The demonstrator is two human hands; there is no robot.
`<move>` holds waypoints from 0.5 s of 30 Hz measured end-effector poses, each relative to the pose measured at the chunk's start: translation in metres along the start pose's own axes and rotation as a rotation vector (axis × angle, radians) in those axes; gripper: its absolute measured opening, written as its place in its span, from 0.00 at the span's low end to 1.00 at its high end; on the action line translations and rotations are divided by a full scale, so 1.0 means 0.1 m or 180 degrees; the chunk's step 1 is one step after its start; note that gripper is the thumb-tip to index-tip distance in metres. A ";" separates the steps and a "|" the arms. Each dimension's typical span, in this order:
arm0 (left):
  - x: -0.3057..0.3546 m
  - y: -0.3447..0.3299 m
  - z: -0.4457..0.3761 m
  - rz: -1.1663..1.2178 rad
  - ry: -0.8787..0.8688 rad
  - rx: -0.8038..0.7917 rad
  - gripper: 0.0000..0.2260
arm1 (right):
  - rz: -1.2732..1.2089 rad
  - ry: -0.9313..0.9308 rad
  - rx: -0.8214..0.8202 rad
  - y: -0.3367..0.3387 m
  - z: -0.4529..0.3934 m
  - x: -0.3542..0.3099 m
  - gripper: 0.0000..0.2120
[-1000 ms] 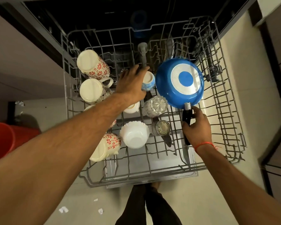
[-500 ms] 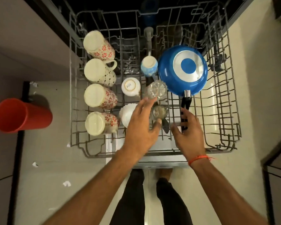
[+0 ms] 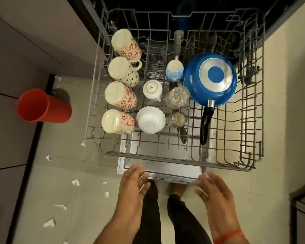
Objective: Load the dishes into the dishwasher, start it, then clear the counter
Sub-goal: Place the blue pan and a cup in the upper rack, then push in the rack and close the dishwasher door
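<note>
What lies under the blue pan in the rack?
The blue pan sits upside down on the rack wires, its black handle pointing toward the person. Whatever lies beneath its bowl is covered.

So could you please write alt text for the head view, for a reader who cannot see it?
Seen from above, a pulled-out dishwasher rack holds four upturned mugs, small cups, a white bowl and an upside-down blue pan. The left hand and right hand hover open near the lowered door's edge. A red bin stands on the floor.
</note>
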State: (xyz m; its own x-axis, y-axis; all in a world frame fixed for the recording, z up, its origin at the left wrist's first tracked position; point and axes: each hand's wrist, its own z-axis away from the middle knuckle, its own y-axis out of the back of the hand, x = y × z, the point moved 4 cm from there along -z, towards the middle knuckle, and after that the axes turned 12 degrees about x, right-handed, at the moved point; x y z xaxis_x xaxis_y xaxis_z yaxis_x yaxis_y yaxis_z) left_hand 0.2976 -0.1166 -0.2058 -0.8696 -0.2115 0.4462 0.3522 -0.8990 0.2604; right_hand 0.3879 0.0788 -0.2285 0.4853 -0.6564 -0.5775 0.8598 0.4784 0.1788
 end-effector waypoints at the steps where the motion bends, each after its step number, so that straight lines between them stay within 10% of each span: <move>1: 0.02 -0.01 -0.03 0.0163 0.0138 -0.0016 0.12 | -0.0323 -0.0341 0.0074 0.02 -0.01 0.02 0.14; 15: 0.50 -0.12 -0.25 0.0934 0.0739 -0.0507 0.26 | -0.1808 -0.1511 -0.0028 -0.36 0.02 -0.37 0.41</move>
State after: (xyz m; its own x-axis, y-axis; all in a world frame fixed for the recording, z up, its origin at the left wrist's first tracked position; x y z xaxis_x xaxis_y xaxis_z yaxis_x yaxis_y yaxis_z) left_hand 0.2410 -0.1257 -0.2075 -0.8015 -0.5326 0.2719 0.5550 -0.8318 0.0066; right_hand 0.3397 0.0846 -0.2120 -0.0156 -0.9849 -0.1722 0.9986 -0.0066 -0.0527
